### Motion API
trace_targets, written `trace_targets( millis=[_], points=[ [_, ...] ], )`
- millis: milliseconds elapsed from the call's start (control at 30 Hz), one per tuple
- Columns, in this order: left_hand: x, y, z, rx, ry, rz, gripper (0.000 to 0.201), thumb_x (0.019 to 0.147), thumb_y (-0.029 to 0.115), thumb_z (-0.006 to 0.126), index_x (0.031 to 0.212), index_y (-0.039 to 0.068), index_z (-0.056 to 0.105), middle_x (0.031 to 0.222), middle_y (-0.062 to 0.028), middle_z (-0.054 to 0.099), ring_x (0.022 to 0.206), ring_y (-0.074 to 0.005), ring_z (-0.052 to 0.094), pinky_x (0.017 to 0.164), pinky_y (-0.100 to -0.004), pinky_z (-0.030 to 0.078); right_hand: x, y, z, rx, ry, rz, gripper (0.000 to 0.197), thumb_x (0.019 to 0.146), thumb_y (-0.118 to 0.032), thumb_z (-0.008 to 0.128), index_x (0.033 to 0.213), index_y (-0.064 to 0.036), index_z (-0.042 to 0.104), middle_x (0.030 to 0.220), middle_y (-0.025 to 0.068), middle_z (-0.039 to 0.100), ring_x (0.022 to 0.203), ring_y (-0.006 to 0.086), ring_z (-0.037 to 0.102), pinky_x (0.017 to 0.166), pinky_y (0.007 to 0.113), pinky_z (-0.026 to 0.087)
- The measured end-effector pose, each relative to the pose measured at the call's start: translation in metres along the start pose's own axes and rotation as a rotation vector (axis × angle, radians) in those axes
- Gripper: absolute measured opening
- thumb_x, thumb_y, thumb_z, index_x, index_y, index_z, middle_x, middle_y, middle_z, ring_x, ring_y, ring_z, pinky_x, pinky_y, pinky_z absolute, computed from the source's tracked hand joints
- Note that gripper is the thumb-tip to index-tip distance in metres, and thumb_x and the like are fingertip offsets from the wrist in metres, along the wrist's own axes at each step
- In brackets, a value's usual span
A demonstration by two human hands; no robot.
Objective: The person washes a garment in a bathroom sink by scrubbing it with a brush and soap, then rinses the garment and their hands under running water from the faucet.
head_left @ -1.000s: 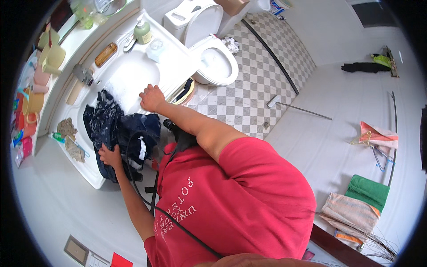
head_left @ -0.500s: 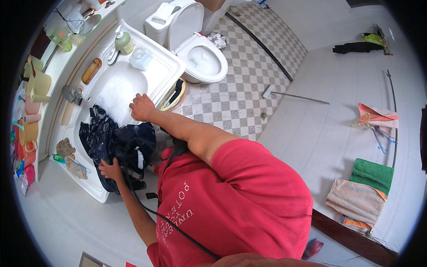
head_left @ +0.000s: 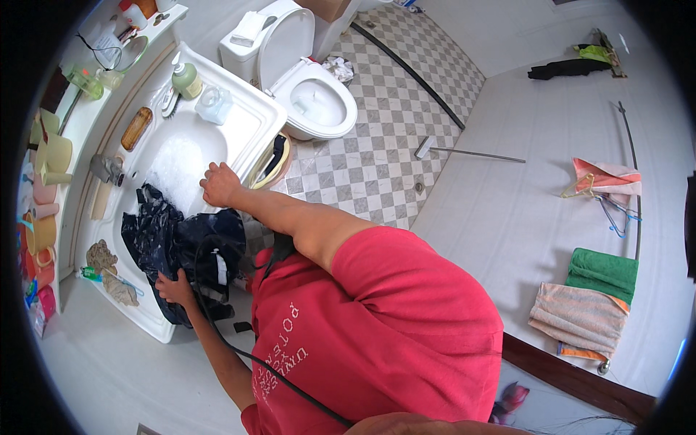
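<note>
A dark navy garment (head_left: 156, 235), wet and spotted with foam, lies bunched over the near rim and left part of the white sink (head_left: 250, 123). My left hand (head_left: 174, 288) is closed on its lower edge, thumb and fingers pressed into the cloth. White suds (head_left: 176, 170) cover the bowl's bottom. Over the bowl's right near edge, beside the suds, is my right hand (head_left: 220, 184). Its fingers are curled, and whatever they hold, if anything, is hidden. A brown wooden brush (head_left: 136, 129) rests by the back rim, right of the faucet (head_left: 107, 168).
A green pump bottle (head_left: 186, 78), a white-handled brush (head_left: 171, 101) and a clear container (head_left: 214, 106) stand on the sink's right side. A crumpled beige cloth (head_left: 109, 272) lies at its left. Cups line the shelf (head_left: 87, 119). Beyond are a bucket (head_left: 274, 163) and a toilet (head_left: 319, 101).
The whole view has shifted slightly, so the sink and room appear further left. Both hands keep nearly the same places, the left on the garment, the right by the bowl's edge.
</note>
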State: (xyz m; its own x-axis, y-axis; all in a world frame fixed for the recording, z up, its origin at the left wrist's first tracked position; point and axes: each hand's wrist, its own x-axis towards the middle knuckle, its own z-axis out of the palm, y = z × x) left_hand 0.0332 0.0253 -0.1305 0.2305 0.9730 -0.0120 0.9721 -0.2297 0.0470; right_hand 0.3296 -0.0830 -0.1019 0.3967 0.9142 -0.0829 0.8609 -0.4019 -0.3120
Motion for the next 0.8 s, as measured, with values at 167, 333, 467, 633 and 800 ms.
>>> trace_targets(
  millis=[167, 333, 467, 633, 800],
  points=[
    [0.003, -0.003, 0.005, 0.000, 0.014, 0.027, 0.070, 0.066, 0.049, 0.059, 0.125, 0.013, 0.046, 0.120, -0.0134, 0.042, 0.102, -0.0373, 0.045, 0.084, -0.0507, 0.039, 0.001, 0.002, -0.001, -0.004, 0.014, -0.006, 0.031, 0.078, -0.032, 0.049, 0.092, -0.0103, 0.065, 0.094, 0.0076, 0.061, 0.102, 0.0242, 0.047, 0.082, 0.040, 0.038],
    [-0.001, -0.003, 0.001, 0.044, 0.030, 0.001, 0.071, 0.066, 0.051, 0.059, 0.124, 0.013, 0.047, 0.119, -0.0133, 0.042, 0.100, -0.0370, 0.045, 0.080, -0.0496, 0.041, 0.002, -0.001, 0.001, 0.013, -0.001, -0.045, 0.031, 0.077, -0.032, 0.049, 0.094, -0.0102, 0.065, 0.096, 0.0086, 0.060, 0.103, 0.0251, 0.047, 0.083, 0.040, 0.038],
    [-0.007, -0.007, 0.002, 0.066, 0.016, 0.015, 0.073, 0.064, 0.052, 0.062, 0.126, 0.017, 0.045, 0.120, -0.0129, 0.041, 0.101, -0.0376, 0.045, 0.076, -0.0509, 0.043, 0.003, -0.006, -0.003, -0.029, -0.039, -0.003, 0.032, 0.077, -0.029, 0.048, 0.096, -0.0101, 0.065, 0.098, 0.0103, 0.060, 0.104, 0.0266, 0.048, 0.084, 0.043, 0.040],
    [-0.012, 0.013, -0.012, -0.085, 0.037, 0.045, 0.071, 0.062, 0.045, 0.065, 0.125, 0.017, 0.046, 0.117, -0.0124, 0.042, 0.101, -0.0368, 0.043, 0.080, -0.0497, 0.039, 0.002, 0.003, -0.001, -0.106, 0.069, -0.047, 0.029, 0.076, -0.030, 0.047, 0.085, -0.0097, 0.065, 0.089, 0.0086, 0.061, 0.094, 0.0258, 0.052, 0.073, 0.041, 0.044],
    [-0.019, 0.018, -0.018, -0.164, 0.081, 0.015, 0.067, 0.061, 0.040, 0.064, 0.121, 0.017, 0.049, 0.113, -0.0120, 0.042, 0.099, -0.0360, 0.042, 0.083, -0.0462, 0.035, 0.003, -0.001, -0.005, -0.108, -0.026, -0.032, 0.032, 0.078, -0.032, 0.046, 0.092, -0.0106, 0.064, 0.095, 0.0081, 0.060, 0.099, 0.0242, 0.049, 0.079, 0.040, 0.041]
  ],
)
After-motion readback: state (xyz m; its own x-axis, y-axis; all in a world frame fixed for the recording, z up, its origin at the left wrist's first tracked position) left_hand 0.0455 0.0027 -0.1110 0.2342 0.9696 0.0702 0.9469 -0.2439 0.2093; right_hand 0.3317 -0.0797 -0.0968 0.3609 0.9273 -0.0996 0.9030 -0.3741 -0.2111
